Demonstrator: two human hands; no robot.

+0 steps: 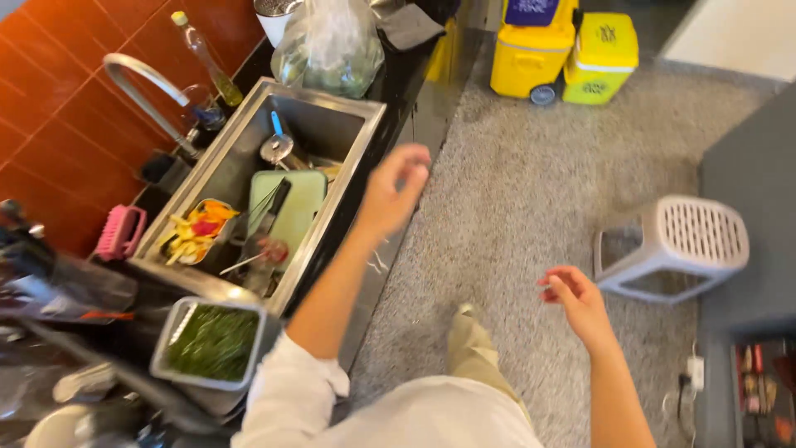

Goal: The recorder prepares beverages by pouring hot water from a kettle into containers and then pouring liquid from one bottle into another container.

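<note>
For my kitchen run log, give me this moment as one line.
left hand: empty, raised over sink edge | right hand: empty, above floor | in sink: green cutting board, knife | counter: tray of greens

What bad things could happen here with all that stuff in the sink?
The knife lies loose on the green cutting board in the crowded sink; the left hand hovers close above the rim and might brush the blade if it reached in.

The white stool lies tipped over on the floor near the right hand, so someone could trip.

The tray of chopped greens sits near the counter edge and might get knocked off.
</note>
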